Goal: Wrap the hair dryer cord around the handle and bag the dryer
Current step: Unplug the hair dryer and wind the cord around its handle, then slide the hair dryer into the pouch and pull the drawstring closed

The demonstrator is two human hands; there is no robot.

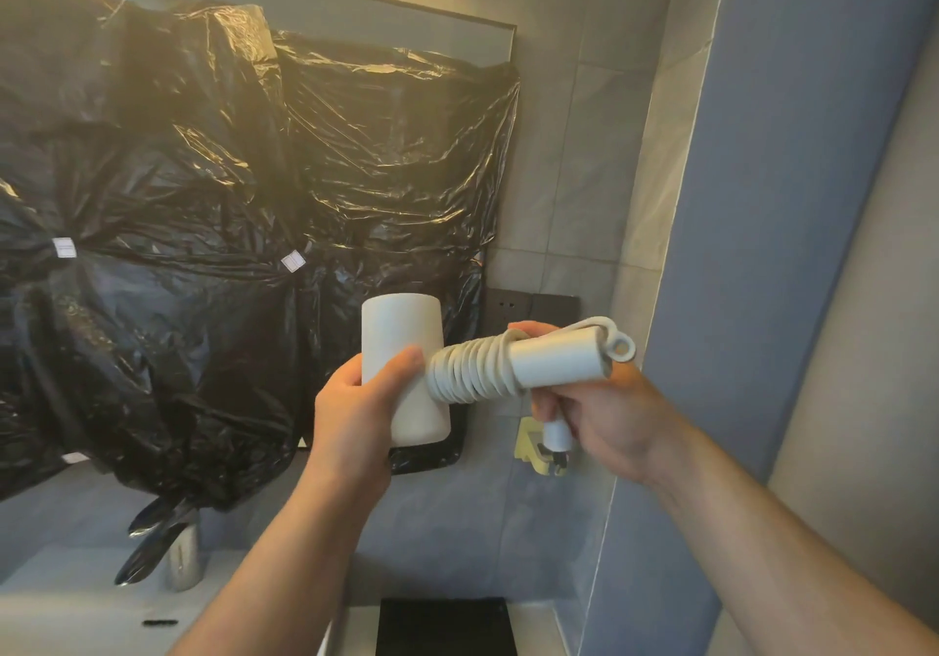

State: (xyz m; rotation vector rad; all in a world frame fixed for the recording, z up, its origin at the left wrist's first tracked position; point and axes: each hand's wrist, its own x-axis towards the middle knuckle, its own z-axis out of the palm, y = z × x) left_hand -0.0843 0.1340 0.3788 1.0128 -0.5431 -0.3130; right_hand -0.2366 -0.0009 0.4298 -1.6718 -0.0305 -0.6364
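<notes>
- Far to the left of our hands, crinkled black plastic sheeting [203,188] hangs over the wall, and below it a shiny chrome faucet [167,538] stands on the pale desk [61,604]; neither is part of this step.
- Our left hand [355,401] is clenched around the barrel of the matte white hair dryer [406,365], thumb across the front, and holds it in the air in front of us with the barrel upright and the handle pointing out to the right.
- Between the two hands, the white rubbery cord [472,365] sits in tight, neat coils around the inner half of the smooth white cylindrical handle [554,363]. The outer half of the handle is bare, and one strand runs along its top towards the small hanging loop [621,347] at its end.
- Our right hand [599,416] is under the bare end of the handle, with the fingers closed on the last stretch of cord just above the white plug [556,434], which dangles below them.
- We judge the wrapping nearly done: only the short tail with the plug looks loose.
- Next we would need to tuck or pin that tail so the coils do not spring open, keeping the left grip steady meanwhile.
- Bagging is not yet begun. Below our hands lies a flat black item [447,625]; we cannot tell whether it is the bag.
</notes>
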